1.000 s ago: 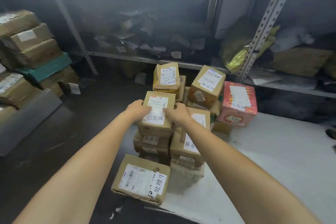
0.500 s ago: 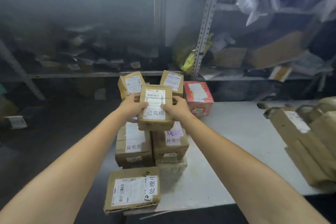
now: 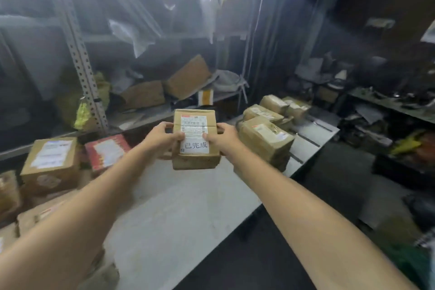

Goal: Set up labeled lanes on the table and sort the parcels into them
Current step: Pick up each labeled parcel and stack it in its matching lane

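Note:
A small brown cardboard parcel (image 3: 195, 139) with a white shipping label and a handwritten tag hangs in the air above the white table (image 3: 179, 214). My left hand (image 3: 162, 139) grips its left side and my right hand (image 3: 222, 140) grips its right side, thumbs on the label. A stack of brown parcels (image 3: 266, 139) stands on the table's far right end, just right of the held parcel. At the left lie a red parcel (image 3: 106, 152) and a brown box (image 3: 50, 162) among more parcels.
Metal shelving (image 3: 82, 66) packed with boxes and bags runs behind the table. A low dark bench (image 3: 388, 106) with clutter stands at the right. The dark floor (image 3: 317, 207) lies beyond the table's right edge. More brown parcels (image 3: 9, 195) crowd the left edge.
I lifted the parcel off the left pile and carried it right across the table; the view swung right, so the right-hand stack now sits close beside it.

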